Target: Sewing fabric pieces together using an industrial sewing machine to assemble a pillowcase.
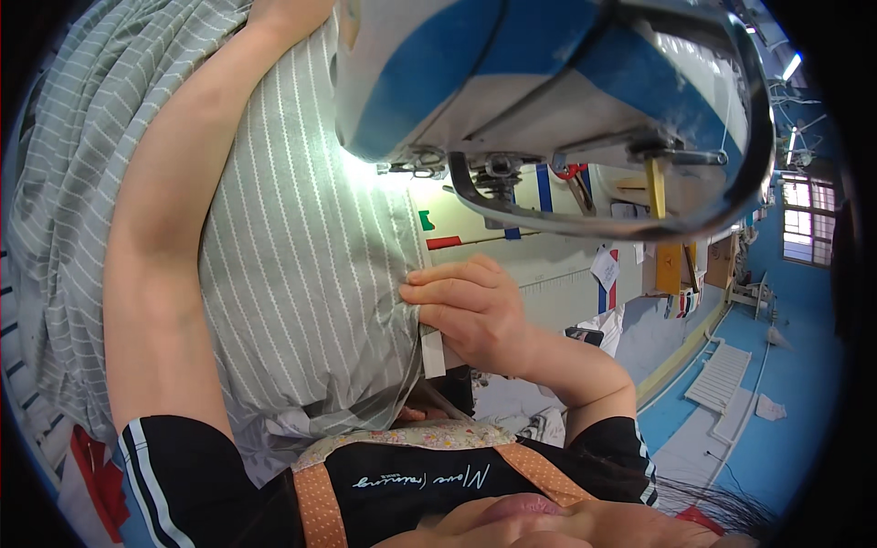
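We see one striped fabric [311, 237], grey-green with thin, broken-looking white lines, lying left of the sewing machine [539, 82] and reaching toward the wearer's body. It is fairly smooth in the middle, bunched into deep folds at its far left, and gathered in small creases near the wearer. A bright light falls on its edge just beside the sewing machine.

We count two hands. The right hand [475, 306], on the wearer's side of the sewing machine, has its thumb and fingers closed in a pinch on the fabric's edge; one white strip [432, 354] hangs just below those fingers. The left hand [288, 11] is left of the sewing machine, over the fabric, and cut off by the picture's upper edge; we cannot tell how far it is open or whether it grips.

Under the sewing machine we find one pale counter [539, 260], with one green piece [426, 220], one red piece [445, 243] and one printed measuring scale [557, 285]. Well to the right of the sewing machine we make out one barred window [808, 219] and one pale slatted panel [719, 374] on a blue floor [786, 370].
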A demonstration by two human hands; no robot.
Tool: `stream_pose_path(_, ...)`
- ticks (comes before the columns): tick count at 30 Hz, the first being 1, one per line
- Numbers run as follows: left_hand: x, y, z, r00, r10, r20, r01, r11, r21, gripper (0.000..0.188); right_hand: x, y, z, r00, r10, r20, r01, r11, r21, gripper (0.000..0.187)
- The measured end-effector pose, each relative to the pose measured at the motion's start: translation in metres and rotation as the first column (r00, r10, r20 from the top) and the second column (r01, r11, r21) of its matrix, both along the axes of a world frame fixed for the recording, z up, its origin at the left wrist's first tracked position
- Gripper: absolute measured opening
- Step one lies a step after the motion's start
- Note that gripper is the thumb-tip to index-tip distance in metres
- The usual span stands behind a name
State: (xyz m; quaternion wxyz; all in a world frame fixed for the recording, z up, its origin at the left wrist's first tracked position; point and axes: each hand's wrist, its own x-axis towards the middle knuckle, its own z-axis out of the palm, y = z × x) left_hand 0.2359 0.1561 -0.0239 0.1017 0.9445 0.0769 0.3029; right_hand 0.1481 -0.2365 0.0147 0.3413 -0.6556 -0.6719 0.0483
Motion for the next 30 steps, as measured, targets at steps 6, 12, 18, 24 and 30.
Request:
stream_pose_path(6, -0.014, 0.012, 0.02, 0.987, 0.145, -0.074, -0.142, 0.989, 0.048, 0.017, 0.01, 0.017, -0.005, 1.0, 0.022, 0.022, -0.022, 1.0, 0.018, 0.013)
stream_pose_path(12, -0.027, 0.036, 0.002, 0.992, 0.123, 0.018, -0.124, 0.986, 0.113, 0.011, -0.001, 0.025, 0.005, 0.999, 0.033, 0.019, -0.033, 0.999, 0.01, 0.011)
stream_pose_path(18, -0.063, 0.005, 0.036, 0.992, 0.071, 0.108, -0.081, 0.993, 0.086, 0.012, 0.007, 0.027, 0.004, 0.998, 0.048, 0.043, -0.048, 0.999, 0.012, 0.01)
stream_pose_path(24, -0.127, -0.064, 0.016, 0.936, -0.221, -0.273, 0.204, 0.975, -0.089, 0.031, 0.013, 0.026, 0.001, 0.999, 0.0, 0.049, -0.001, 1.0, 0.007, 0.01)
stream_pose_path(30, -0.126, -0.049, 0.003, 0.962, -0.267, -0.06, 0.269, 0.963, 0.023, 0.035, 0.012, 0.026, -0.002, 0.999, -0.006, 0.052, 0.005, 1.0, 0.029, 0.011)
